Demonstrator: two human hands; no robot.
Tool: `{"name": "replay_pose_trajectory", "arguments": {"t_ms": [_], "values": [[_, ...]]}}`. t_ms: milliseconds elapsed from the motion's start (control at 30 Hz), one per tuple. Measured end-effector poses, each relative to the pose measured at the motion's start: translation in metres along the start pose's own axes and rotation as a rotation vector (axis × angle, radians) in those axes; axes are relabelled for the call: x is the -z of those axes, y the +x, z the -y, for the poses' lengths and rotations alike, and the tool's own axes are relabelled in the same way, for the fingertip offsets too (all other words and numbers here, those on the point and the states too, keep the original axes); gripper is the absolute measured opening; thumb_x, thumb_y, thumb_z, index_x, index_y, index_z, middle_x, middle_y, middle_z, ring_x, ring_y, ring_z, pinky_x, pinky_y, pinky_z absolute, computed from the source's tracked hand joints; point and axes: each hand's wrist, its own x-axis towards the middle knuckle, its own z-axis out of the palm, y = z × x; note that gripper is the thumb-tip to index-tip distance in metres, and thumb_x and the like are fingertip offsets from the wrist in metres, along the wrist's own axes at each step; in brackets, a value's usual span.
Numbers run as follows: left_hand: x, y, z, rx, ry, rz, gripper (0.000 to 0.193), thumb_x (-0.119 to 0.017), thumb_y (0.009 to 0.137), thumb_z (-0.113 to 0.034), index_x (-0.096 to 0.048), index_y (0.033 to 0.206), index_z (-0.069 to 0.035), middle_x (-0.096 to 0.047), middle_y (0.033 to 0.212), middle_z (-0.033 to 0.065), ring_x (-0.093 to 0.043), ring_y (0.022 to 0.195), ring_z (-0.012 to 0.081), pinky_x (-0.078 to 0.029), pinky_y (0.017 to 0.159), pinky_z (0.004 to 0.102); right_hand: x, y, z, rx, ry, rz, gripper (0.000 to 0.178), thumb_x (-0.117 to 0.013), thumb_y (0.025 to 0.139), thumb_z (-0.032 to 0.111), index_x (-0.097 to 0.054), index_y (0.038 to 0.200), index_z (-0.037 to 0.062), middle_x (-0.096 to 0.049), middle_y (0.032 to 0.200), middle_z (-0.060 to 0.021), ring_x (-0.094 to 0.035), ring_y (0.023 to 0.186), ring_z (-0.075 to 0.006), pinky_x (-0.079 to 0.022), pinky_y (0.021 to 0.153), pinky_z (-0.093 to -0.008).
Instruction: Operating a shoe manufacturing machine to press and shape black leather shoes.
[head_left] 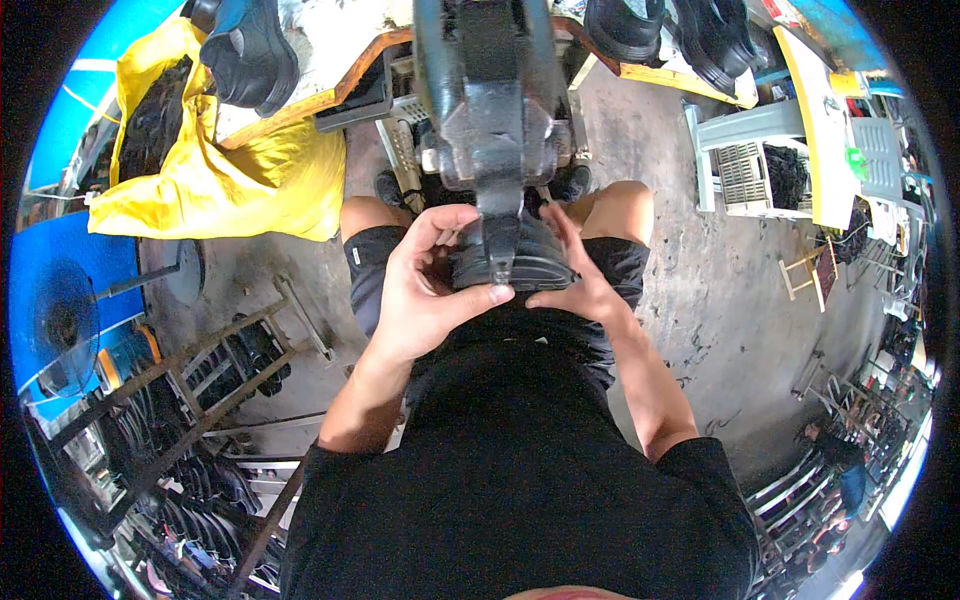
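A black shoe [535, 250] sits in front of my body at the working end of a dark metal machine [495, 120]. The machine's narrow nose comes down over the middle of the shoe and hides part of it. From the left, my left hand [425, 280] is closed round the shoe's side, its thumb along the near edge by the machine's tip. My right hand [585, 280] grips the opposite side, with its thumb also at the near edge. Some fingers of both hands are hidden behind the shoe.
Black shoes [250, 60] stand on the worktable at the left, and more black shoes [715, 40] at its right. A yellow bag [270, 185] hangs at the left. Beyond are a fan [65, 325], a shoe rack [215, 380], a pale crate [745, 180] and a small stool [815, 275].
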Motion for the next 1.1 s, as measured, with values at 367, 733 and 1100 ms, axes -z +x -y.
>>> {"name": "replay_pose_trajectory", "arguments": {"t_ms": [367, 733, 1100], "values": [[-0.008, 0.003, 0.029, -0.109, -0.476, 0.033, 0.073, -0.084, 0.071, 0.002, -0.044, 0.133, -0.002, -0.057, 0.137, 0.0199, -0.057, 0.125, 0.0234, -0.045, 0.104, 0.0359, 0.063, -0.018, 0.012, 0.004, -0.099, 0.012, 0.118, -0.092, 0.064, 0.006, -0.019, 0.158, 0.0061, -0.027, 0.161, -0.0136, -0.027, 0.148, -0.0251, -0.021, 0.121, -0.038], [0.002, -0.006, 0.048, -0.102, -0.599, -0.068, 0.069, -0.08, 0.076, 0.003, -0.044, 0.134, -0.006, -0.056, 0.136, 0.0138, -0.057, 0.119, 0.0185, -0.045, 0.103, 0.0355, 0.126, -0.031, 0.08, 0.04, -0.088, -0.208, 0.116, -0.096, 0.055, 0.02, -0.035, 0.151, -0.001, -0.043, 0.152, -0.016, -0.043, 0.139, -0.0266, -0.031, 0.117, -0.0392], [0.012, -0.014, 0.045, -0.09, -0.793, -0.092, 0.062, -0.074, 0.089, -0.009, -0.042, 0.142, -0.009, -0.047, 0.147, 0.0163, -0.038, 0.142, 0.0377, -0.039, 0.114, 0.0505, 0.124, -0.02, 0.155, 0.12, -0.191, -0.247, 0.114, -0.095, 0.058, 0.026, -0.035, 0.15, -0.0048, -0.042, 0.152, -0.0184, -0.045, 0.138, -0.0279, -0.035, 0.115, -0.0402]]}}
